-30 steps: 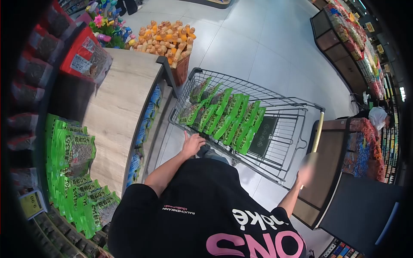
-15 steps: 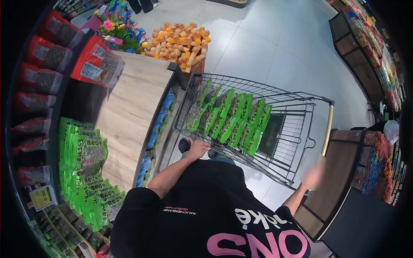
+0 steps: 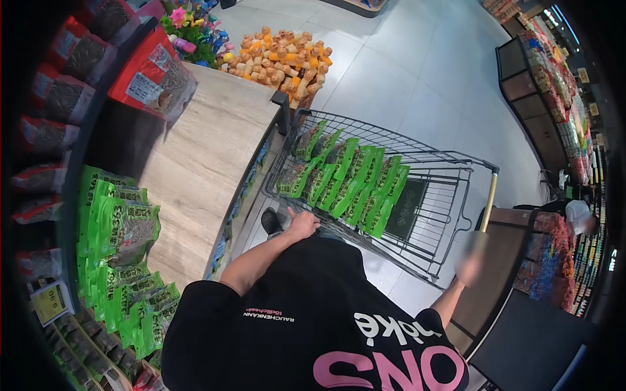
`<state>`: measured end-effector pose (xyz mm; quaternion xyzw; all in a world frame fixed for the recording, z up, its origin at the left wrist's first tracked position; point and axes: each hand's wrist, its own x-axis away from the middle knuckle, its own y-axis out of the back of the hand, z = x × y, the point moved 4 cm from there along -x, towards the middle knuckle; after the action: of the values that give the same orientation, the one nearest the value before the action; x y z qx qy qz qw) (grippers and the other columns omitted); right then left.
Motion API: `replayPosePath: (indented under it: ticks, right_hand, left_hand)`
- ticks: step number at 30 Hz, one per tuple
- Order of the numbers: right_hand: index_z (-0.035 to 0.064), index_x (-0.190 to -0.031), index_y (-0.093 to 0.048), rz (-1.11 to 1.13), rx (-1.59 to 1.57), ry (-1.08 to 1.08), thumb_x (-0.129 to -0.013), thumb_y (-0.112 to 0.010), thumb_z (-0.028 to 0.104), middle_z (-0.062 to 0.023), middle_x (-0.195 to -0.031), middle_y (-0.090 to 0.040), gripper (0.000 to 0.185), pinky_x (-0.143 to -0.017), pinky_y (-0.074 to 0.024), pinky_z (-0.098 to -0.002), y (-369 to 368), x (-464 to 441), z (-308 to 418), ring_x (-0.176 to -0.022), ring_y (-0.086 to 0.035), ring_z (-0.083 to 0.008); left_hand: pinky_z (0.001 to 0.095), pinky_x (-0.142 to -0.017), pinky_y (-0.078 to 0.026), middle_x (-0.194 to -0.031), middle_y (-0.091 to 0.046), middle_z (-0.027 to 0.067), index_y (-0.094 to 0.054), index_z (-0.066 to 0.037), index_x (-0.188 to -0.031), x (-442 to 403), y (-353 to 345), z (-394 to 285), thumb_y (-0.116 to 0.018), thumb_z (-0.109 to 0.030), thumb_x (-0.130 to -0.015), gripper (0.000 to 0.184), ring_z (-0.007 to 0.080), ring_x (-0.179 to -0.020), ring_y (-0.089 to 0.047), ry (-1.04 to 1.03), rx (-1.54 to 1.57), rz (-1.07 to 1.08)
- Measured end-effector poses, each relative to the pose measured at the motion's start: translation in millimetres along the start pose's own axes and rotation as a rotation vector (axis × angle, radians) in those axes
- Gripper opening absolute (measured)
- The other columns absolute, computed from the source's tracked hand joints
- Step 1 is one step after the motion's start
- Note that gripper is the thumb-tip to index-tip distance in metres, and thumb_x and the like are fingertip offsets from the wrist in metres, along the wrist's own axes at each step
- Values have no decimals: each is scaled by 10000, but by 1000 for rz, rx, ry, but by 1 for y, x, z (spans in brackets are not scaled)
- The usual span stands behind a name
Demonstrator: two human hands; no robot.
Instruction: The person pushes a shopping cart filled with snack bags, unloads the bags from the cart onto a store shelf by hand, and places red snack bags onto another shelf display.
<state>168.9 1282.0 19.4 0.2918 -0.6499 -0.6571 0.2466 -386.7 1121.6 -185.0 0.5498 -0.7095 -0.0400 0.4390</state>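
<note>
A wire shopping cart [image 3: 450,215] stands in front of me, with several green bags [image 3: 355,179] of packaged goods standing in rows inside it. My right hand [image 3: 471,260] is at the near end of the cart's gold-coloured handle [image 3: 489,201] and appears wrapped round it, though its fingers are blurred. Close to the cart's near side rim, my left hand [image 3: 303,225] holds nothing, its fingers loosely bent and the thumb apart. Whether it touches the rim I cannot tell. More green bags [image 3: 124,228] are stacked at the left end of a wooden display shelf [image 3: 202,137].
Red bags [image 3: 153,78] stand on the shelf and the rack at left, above a yellow price tag [image 3: 52,303]. Orange and tan toys [image 3: 283,62] fill a bin beyond the shelf corner. Product displays [image 3: 544,98] line the right side. A tiled floor [image 3: 404,72] lies beyond the cart.
My view has shifted slightly, so the shelf corner and toy bin sit farther right. The cart's handle end appears slightly more to the left and lower. Both hands keep nearly the same places.
</note>
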Motion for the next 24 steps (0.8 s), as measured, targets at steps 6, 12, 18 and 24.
replayPosePath:
  ticks: [6, 12, 18, 24]
  right_hand:
    - [136, -1214, -533, 20, -37, 16, -995, -367, 457, -218, -1136, -648, 423, -877, -491, -533, 8, 12, -3, -1061, -608, -434]
    - [147, -1216, -532, 27, -49, 23, -996, -370, 452, -221, -1127, -650, 410, -874, -489, -537, 8, 17, 4, -1055, -609, -439]
    - [153, -1227, -522, 38, -25, -14, -999, -363, 455, -220, -1144, -645, 411, -879, -489, -534, 8, 15, 0, -1071, -606, -434]
    - [155, -1240, -513, 47, -12, -16, -1002, -353, 459, -219, -1158, -641, 418, -888, -486, -535, 5, 13, -5, -1081, -603, -432]
  left_hand:
    - [834, -973, -35, -1039, -697, 136, -764, -200, -987, -6, 2, 9, -659, -284, -872, 178, 370, -1123, -590, 23, -21, 72]
    - [832, -974, -50, -1009, -711, 133, -756, -197, -1022, -3, 12, 15, -653, -285, -857, 214, 378, -1105, -601, -2, -15, 73]
    - [780, -1002, -158, -958, -709, 156, -766, -192, -961, -1, 11, 13, -662, -285, -827, 193, 385, -1007, -641, -19, 6, 17]
    - [829, -972, -110, -1024, -711, 133, -751, -205, -1047, 0, 14, 13, -646, -303, -864, 233, 376, -1090, -612, -17, -24, 94]
